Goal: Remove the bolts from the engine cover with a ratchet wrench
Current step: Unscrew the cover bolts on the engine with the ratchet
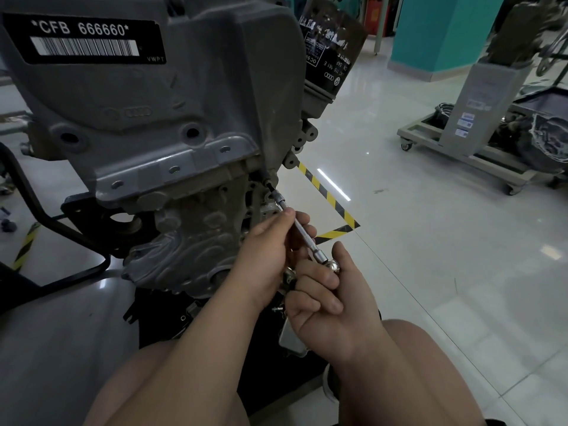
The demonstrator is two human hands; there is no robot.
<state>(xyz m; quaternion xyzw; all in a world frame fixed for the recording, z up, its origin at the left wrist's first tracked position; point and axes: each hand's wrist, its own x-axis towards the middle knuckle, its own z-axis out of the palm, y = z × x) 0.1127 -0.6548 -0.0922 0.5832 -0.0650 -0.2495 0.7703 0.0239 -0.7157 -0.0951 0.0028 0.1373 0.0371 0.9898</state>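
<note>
The ratchet wrench (304, 236) reaches with its long extension to a bolt (265, 178) under the lower right edge of the grey engine cover (147, 103). The left hand (270, 250) pinches the extension; the right hand (335, 309) has its grip closed around the handle

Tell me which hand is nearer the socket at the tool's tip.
Left. The left hand pinches the extension bar just below the socket; the right hand holds the ratchet wrench at the bar's far end, farther back.
</note>
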